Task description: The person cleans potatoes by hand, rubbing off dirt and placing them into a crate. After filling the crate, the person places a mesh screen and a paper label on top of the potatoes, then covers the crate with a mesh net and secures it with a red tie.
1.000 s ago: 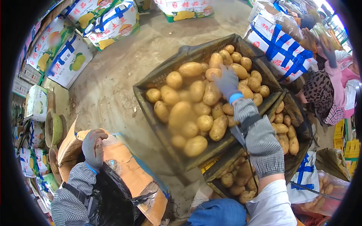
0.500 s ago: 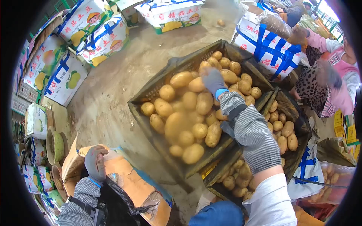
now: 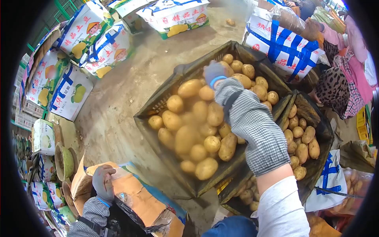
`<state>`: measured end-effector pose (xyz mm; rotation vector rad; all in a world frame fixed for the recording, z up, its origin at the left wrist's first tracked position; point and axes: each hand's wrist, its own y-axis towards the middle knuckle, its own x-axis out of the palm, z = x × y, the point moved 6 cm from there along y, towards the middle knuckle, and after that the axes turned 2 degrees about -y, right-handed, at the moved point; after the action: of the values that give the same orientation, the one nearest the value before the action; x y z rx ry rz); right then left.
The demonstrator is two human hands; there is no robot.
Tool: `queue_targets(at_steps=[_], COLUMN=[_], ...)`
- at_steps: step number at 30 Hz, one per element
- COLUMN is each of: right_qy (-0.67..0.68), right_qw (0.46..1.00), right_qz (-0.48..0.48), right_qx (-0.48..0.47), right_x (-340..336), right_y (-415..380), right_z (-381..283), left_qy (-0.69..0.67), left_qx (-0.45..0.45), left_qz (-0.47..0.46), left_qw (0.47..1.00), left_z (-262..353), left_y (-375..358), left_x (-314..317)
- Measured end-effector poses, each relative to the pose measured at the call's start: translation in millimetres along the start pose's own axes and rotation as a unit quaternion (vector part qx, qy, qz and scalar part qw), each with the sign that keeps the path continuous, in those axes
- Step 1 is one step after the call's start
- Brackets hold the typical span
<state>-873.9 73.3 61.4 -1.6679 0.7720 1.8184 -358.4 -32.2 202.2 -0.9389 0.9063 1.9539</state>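
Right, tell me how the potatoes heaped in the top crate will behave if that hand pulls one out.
The potatoes look rounded and smooth, so neighbours would probably roll downhill; the crate sits tilted toward its near corner. They seem firm and fairly heavy, not fragile. The gloved right hand should grip well, though their dusty skins might slip a little.

The right arm stretches forward in a checked sleeve, its gloved right hand (image 3: 214, 74) curled downward at full reach. The gloved left hand (image 3: 103, 183) rests low at the left, fingers bent.

Yellow-brown potatoes (image 3: 189, 138), dark crate (image 3: 166, 94), seemingly grey-gloved hand (image 3: 214, 73)
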Motion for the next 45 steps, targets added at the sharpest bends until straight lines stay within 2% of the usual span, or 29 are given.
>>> queue_targets(at_steps=[3, 6, 9, 10, 12, 14, 15, 16, 17, 18, 19, 21, 24, 27, 31, 34, 37, 39, 41, 43, 45], right_qy=[-0.022, 0.056, 0.067, 0.159, 0.325, 0.407, 0.434, 0.382, 0.42, 0.34, 0.327, 0.177, -0.102, -0.111, -0.088, 0.039, 0.148, 0.233, 0.255, 0.159, 0.012], right_qw=[0.999, 0.993, 0.996, 0.987, 0.931, 0.893, 0.889, 0.903, 0.884, 0.924, 0.93, 0.956, 0.977, 0.993, 0.989, 0.997, 0.964, 0.957, 0.966, 0.965, 0.973], right_qz=[-0.023, -0.006, 0.01, -0.003, -0.043, 0.168, 0.145, 0.199, 0.195, 0.141, 0.116, 0.232, 0.166, 0.028, 0.114, 0.059, 0.218, 0.157, 0.022, -0.052, -0.11], right_qx=[0.017, 0.107, 0.051, -0.019, -0.161, -0.096, -0.001, -0.005, 0.06, 0.104, 0.119, -0.032, -0.088, -0.003, 0.028, -0.006, -0.046, -0.07, -0.043, -0.203, -0.201], right_x=[27, 25, 38, 32, 10, 6, -22, -26, -14, -28, -14, -2, 53, 57, 62, 53, 28, -28, -25, -25, -16], right_y=[26, 24, 31, 30, 13, 5, -15, -22, -30, -47, -51, -62, -92, -85, -73, -72, -108, -154, -202, -247, -258], right_z=[-20, -22, -35, -34, -7, 70, 106, 149, 189, 212, 236, 237, 186, 175, 183, 191, 204, 185, 153, 101, 67], left_qy=[-0.009, -0.005, 0.003, 0.003, 0.0, -0.042, -0.037, -0.049, -0.06, -0.057, -0.053, -0.046, -0.049, -0.039, -0.041, -0.027, -0.045, -0.06, -0.066, -0.056, -0.062], left_qx=[-0.005, -0.011, -0.005, 0.009, 0.001, 0.003, -0.01, -0.011, -0.009, -0.01, -0.009, -0.01, -0.02, -0.037, -0.049, -0.027, -0.04, -0.038, -0.046, -0.045, -0.041], left_qz=[0.0, -0.01, -0.01, -0.009, 0.003, 0.022, 0.012, 0.018, 0.025, 0.022, 0.02, 0.01, -0.019, -0.024, -0.035, -0.04, -0.031, -0.03, -0.024, -0.027, -0.018], left_qw=[1.0, 1.0, 1.0, 1.0, 1.0, 0.999, 0.999, 0.999, 0.998, 0.998, 0.998, 0.999, 0.998, 0.998, 0.997, 0.998, 0.998, 0.997, 0.996, 0.997, 0.997], left_z=[-2, -2, -6, -4, -13, -10, -5, -7, -10, -9, -6, -4, -7, -11, -15, -12, -28, -23, -23, -23, -19], left_y=[2, -1, -4, -2, -3, -4, -1, -3, -4, -3, -1, 1, -1, -4, -6, -5, -10, -9, -10, -11, -11], left_x=[2, 1, 1, 1, -4, 2, 3, 5, 5, 6, 6, 7, 7, 8, 9, 7, 7, 7, 6, 5, 5])
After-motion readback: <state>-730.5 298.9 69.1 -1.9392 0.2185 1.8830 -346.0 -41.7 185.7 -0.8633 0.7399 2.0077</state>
